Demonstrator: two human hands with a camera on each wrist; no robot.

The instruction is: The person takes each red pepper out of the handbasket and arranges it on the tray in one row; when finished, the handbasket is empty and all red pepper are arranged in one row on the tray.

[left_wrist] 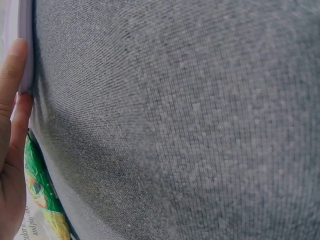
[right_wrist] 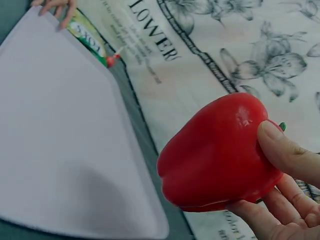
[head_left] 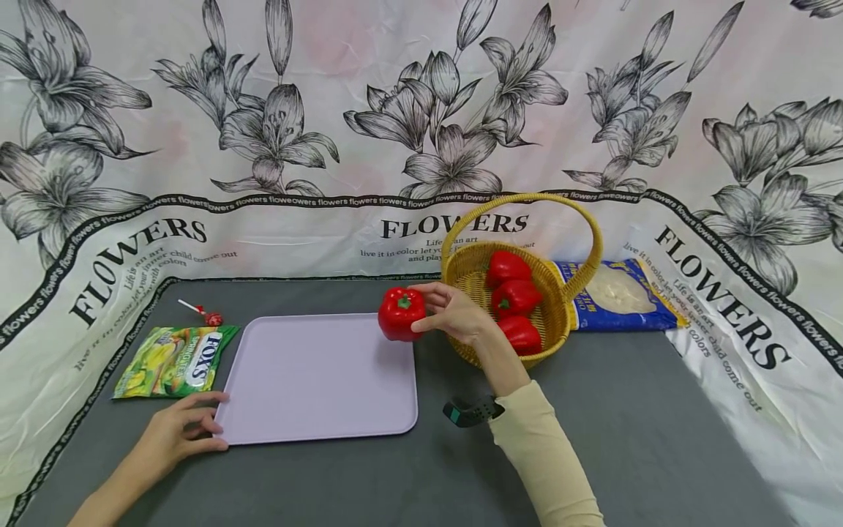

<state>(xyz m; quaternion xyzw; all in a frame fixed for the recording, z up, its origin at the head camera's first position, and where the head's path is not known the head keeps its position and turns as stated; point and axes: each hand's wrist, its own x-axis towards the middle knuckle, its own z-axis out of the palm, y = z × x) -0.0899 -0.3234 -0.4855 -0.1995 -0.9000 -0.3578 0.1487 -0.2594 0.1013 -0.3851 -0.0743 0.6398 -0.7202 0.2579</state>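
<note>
My right hand (head_left: 454, 313) pinches a red bell pepper (head_left: 400, 313) by its stem end, thumb on one side and fingers on the other. In the right wrist view the pepper (right_wrist: 220, 155) hangs above the tray, whose surface carries a shadow. The pale purple tray (head_left: 316, 380) lies flat on the grey cloth. At its left edge rests my left hand (head_left: 174, 432), fingers loosely bent and fingertips at the rim. The left wrist view catches the hand's fingers (left_wrist: 17, 65) against the tray side. Right of the tray, a yellow woven basket (head_left: 549, 344) holds several red peppers (head_left: 516, 298).
A green FOXS candy bag (head_left: 174, 362) lies left of the tray, with a red lollipop (head_left: 212, 318) behind it. A blue and yellow packet (head_left: 619, 296) sits behind the basket's right side. The basket's tall handle (head_left: 589, 227) arches up. A flower-printed cloth (head_left: 296, 146) hangs at the back.
</note>
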